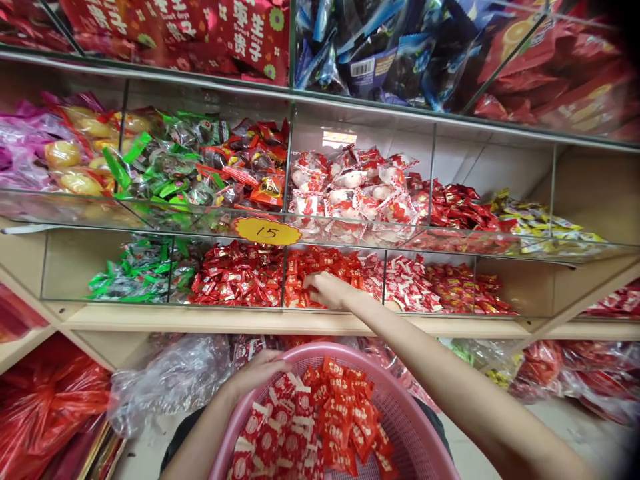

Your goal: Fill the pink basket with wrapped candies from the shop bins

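While the pink basket [407, 413] is being touched at its far left rim by the left hand [263, 370], orange-red shelf packets [330, 260] beyond its far rim are being reached by the right hand [325, 290]. Inside the basket, red-and-white packets [275, 433] are being held in the left part and loose orange-red packets [345, 413], alike in look to those on the shelf, in the middle and right. From this, the gathering is being judged as well under way but unfinished: part of the basket's perforated right wall is showing bare, and many orange-red shelf packets are lying beyond it. How many more are being wanted is not being shown.

Beyond the basket, the shelf packets are lying under and around the right fingertips, seemingly in contact. Those fingers are being held bent downward; whether a packet is being pinched cannot be told. At the basket's rim, the left fingers are lying close together, though whether the rim is being gripped cannot be told. Left of the basket, a clear plastic bag [170, 380] is lying.
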Motion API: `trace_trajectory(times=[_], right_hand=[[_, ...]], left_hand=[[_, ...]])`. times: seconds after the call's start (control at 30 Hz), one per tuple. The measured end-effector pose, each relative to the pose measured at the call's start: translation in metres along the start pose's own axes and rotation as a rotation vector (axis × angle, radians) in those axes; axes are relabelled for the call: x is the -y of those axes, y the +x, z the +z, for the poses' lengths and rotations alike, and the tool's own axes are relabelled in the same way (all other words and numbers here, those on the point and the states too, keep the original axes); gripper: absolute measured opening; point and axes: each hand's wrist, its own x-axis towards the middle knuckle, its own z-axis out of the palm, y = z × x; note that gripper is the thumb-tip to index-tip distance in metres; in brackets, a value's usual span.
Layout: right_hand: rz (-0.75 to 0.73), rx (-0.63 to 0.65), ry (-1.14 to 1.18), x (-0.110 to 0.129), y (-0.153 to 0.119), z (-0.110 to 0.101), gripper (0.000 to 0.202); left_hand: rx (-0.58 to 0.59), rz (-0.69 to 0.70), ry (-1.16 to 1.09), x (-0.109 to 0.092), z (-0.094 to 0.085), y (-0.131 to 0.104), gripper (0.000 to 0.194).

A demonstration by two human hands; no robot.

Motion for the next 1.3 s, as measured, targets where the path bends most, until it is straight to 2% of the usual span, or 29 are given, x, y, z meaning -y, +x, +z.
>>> trace_trajectory(times=[0.1, 0.2, 0.3, 0.6, 0.83, 0.93, 1.03, 1.3], right_hand=[[-0.035, 0.11, 0.025, 0.0, 0.006, -0.003, 0.039], [0.042, 0.175, 0.0, 0.0, 0.009, 0.0, 0.042], [0.099, 0.158, -0.023, 0.001, 0.008, 0.003, 0.039], [0.131, 0.158, -0.057, 0.007, 0.007, 0.001, 0.03], [-0.042, 0.025, 0.1, -0.004, 0.005, 0.005, 0.023], [-0.005, -0.011, 0.177, -0.007, 0.006, 0.007, 0.024], [0.03, -0.033, 0.356, -0.01, 0.006, 0.011, 0.026], [0.091, -0.296, 0.916, -0.012, 0.0, 0.005, 0.031]], left_hand=[[0.018, -0.004, 0.001, -0.002, 0.0, 0.0, 0.026], [0.022, -0.005, 0.0, -0.004, 0.0, 0.0, 0.024], [0.02, 0.006, -0.014, -0.002, 0.001, 0.001, 0.022], [0.014, -0.007, -0.017, -0.002, 0.0, 0.0, 0.022], [0.018, -0.01, -0.023, -0.002, 0.0, 0.0, 0.025], [0.01, -0.013, -0.001, 0.0, 0.0, 0.0, 0.027], [0.007, -0.006, 0.005, 0.002, -0.001, 0.001, 0.027], [0.017, -0.017, 0.027, 0.0, -0.001, 0.001, 0.027]])
